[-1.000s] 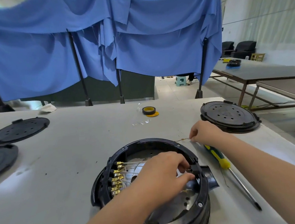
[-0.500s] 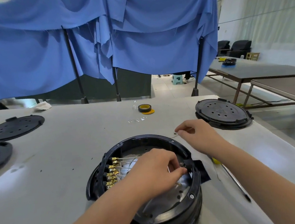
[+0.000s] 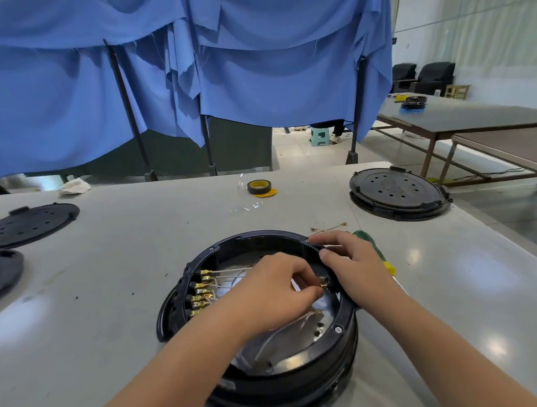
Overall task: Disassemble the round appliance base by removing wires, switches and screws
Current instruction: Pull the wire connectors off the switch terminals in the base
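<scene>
Round black appliance base at lower centre of the frame, on the grey bench, open side up, shiny metal plate showing inside. Round, so no long axis to speak of; row of brass spade terminals down the inner left wall, thin white wires running from them toward the right. Small brass-and-black connector at the inner right wall.

Left hand reaching in from lower left, fingers curled, thumb and fingertips pinching at that connector. Right hand draped over the right rim, fingers curled along the rim's edge, thumb pointing inward just beside the connector; whether gripping the rim or merely resting, cannot tell. Hands nearly touching at the connector.

Loose wire with a brass end lying on the bench just beyond the right hand. Green-and-yellow screwdriver handle partly hidden behind that hand, slanting from upper left to lower right. Roll of tape at upper centre. Black perforated covers at right and at far left. Blue cloth hanging behind.
</scene>
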Demonstrator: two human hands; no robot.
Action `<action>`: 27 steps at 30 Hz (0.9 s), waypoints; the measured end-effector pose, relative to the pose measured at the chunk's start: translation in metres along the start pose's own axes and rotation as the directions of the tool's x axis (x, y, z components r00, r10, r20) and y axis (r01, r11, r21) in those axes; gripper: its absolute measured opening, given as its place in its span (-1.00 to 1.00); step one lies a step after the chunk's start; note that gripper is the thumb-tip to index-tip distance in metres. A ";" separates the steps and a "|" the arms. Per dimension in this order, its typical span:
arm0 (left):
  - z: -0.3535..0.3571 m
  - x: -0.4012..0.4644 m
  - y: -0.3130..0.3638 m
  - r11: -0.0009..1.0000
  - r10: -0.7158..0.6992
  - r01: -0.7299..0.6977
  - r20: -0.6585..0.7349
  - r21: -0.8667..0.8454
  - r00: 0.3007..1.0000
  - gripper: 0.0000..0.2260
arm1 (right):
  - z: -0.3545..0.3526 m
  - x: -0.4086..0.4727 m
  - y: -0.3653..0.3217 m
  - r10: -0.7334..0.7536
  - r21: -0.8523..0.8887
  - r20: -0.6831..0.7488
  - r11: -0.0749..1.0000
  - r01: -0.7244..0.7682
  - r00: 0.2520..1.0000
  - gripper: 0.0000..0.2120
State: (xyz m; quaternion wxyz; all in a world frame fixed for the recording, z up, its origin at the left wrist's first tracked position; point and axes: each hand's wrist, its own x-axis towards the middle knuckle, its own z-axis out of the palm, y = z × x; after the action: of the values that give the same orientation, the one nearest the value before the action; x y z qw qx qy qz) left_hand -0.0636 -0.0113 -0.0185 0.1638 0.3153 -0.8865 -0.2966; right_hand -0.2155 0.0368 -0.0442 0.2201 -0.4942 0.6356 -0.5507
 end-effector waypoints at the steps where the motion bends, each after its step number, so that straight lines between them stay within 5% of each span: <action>1: -0.001 0.000 0.000 0.999 -0.028 0.029 0.009 -0.043 1.000 -0.92 | 0.000 -0.001 0.000 0.001 0.011 -0.002 1.000 -0.001 1.000 -0.69; 6: -0.006 -0.002 0.001 0.986 -0.078 0.087 0.069 -0.145 0.995 -0.91 | 0.000 -0.001 0.000 -0.002 0.023 0.000 1.000 0.002 1.000 -0.67; 12: 0.001 0.000 0.004 0.999 -0.007 0.006 0.034 0.040 0.999 -0.86 | 0.001 0.000 0.001 0.004 0.029 -0.002 1.000 -0.004 1.000 -0.68; 27: 0.003 0.003 0.006 0.968 0.155 -0.146 -0.025 0.203 0.988 -0.81 | -0.001 0.001 0.002 0.007 0.082 0.015 0.997 -0.009 1.000 -0.67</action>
State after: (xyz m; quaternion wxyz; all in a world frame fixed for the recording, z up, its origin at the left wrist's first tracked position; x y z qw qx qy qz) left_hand -0.0702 -0.0081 -0.0170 0.1713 0.2680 -0.9296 -0.1860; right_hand -0.2175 0.0361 -0.0456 0.2472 -0.4862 0.6128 -0.5718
